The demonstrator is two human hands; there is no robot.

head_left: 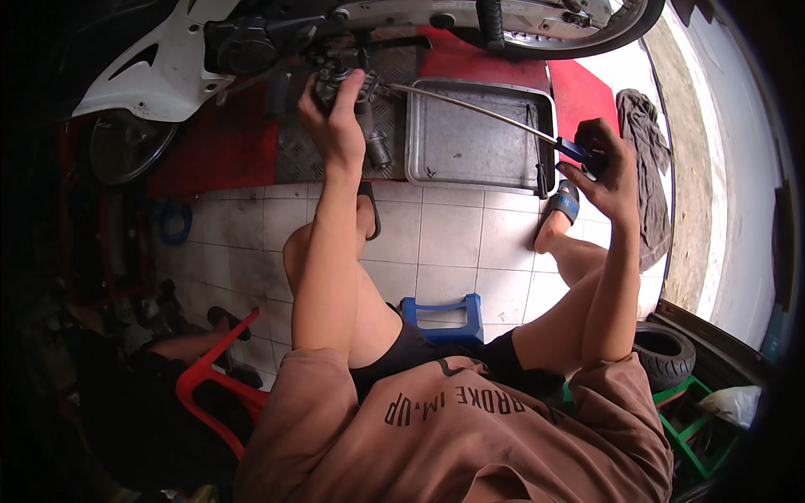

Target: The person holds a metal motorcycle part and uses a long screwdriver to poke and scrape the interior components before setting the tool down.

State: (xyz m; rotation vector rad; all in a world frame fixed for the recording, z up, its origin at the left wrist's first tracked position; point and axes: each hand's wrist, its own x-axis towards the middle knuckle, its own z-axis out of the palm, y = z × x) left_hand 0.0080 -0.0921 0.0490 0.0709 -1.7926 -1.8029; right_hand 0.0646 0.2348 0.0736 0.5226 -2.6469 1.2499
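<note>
While left fingers clasp metalwork, right fingers grip a screwdriver pointing forward-left.

The left hand gripped a metal component at the near side of the motorcycle. The right hand held a long-shafted screwdriver, directed left toward the component. A shallow metal tray lay beneath the screwdriver; a dark cloth lay farther right.
</note>
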